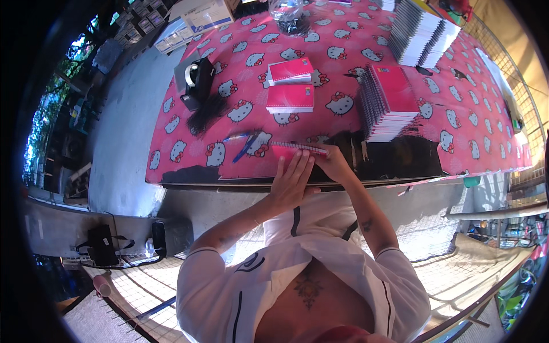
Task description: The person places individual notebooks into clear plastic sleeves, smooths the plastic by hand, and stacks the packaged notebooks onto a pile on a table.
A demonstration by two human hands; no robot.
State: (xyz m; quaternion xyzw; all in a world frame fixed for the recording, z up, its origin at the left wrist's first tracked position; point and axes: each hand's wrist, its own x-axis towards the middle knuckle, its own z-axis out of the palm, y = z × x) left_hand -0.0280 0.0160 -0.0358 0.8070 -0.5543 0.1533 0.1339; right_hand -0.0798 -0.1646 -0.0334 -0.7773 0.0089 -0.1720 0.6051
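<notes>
A pink spiral notebook (280,150) lies at the table's near edge in front of me, its wire coil along the far side. My left hand (293,176) rests on it with fingers stretched out flat. At its right end, my right hand (335,164) has closed on the notebook; the fingertips are partly hidden. Just left of the notebook are blue pens (247,146). Beyond my hands sit two small stacks of pink notebooks, a nearer stack (290,97) and a farther stack (290,70). A taller stack of pink spiral notebooks (393,91) stands to the right.
The pink patterned cover (240,111) on the table is torn near the front, baring a dark patch (400,160). A black device (199,83) and dark wiry strands (206,116) lie left. White-edged notebook stacks (414,37) rise at far right; cardboard boxes (203,16) stand back left.
</notes>
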